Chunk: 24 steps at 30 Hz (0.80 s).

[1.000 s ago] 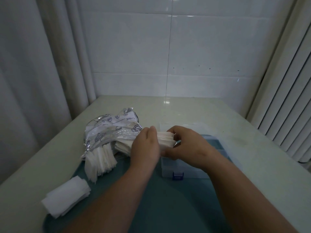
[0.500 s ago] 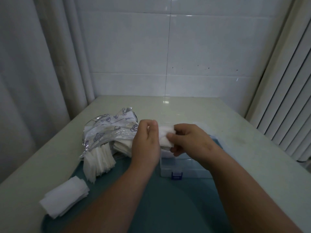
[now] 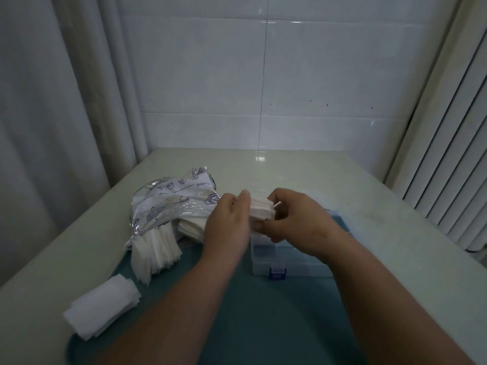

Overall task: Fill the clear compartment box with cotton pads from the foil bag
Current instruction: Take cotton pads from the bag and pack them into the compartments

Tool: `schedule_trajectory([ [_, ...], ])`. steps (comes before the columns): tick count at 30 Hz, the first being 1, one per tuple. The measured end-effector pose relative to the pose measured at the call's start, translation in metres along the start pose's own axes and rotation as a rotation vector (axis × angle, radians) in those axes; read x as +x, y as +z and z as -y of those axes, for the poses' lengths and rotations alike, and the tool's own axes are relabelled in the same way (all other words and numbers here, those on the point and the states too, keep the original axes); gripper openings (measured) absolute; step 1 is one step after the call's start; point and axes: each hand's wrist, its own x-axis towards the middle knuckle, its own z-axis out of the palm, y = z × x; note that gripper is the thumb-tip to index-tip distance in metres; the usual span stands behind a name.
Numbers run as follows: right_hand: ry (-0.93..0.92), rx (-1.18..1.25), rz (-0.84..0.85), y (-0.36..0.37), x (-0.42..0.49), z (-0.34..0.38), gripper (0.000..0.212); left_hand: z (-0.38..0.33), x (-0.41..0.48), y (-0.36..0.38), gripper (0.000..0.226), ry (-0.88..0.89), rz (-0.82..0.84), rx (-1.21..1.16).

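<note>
Both left hand [image 3: 228, 222] and right hand [image 3: 297, 222] still hold pad stack [image 3: 261, 208].

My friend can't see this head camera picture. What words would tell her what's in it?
The left hand and right hand hold a stack of pads together above the clear box on a teal mat. Left of them, the foil bag spills more pads, and a small pile lies nearer the camera.
</note>
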Motion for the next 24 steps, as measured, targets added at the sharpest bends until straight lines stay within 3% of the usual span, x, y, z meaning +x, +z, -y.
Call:
schedule_trajectory([
  [5,0.017,-0.050,0.050,0.0035,0.0011,-0.0028,0.041,0.0035,0.0029,0.0010,0.023,-0.035,-0.004,0.081],
  [10,-0.074,-0.146,-0.019,0.0054,0.0019,-0.0032,0.022,0.0028,-0.0007,-0.0016,0.032,-0.016,0.047,0.043],
  [15,-0.055,-0.156,0.014,0.0068,0.0024,-0.0034,0.031,0.0099,0.0036,-0.0033,0.024,0.023,0.039,0.103],
  [19,-0.029,-0.196,0.074,0.0074,0.0009,-0.0042,0.032,0.0091,0.0033,-0.0038,0.034,-0.069,0.064,0.051],
  [24,-0.080,-0.182,0.000,0.0060,0.0001,-0.0006,0.029,0.0074,0.0045,-0.0044,0.037,-0.055,-0.007,0.026],
])
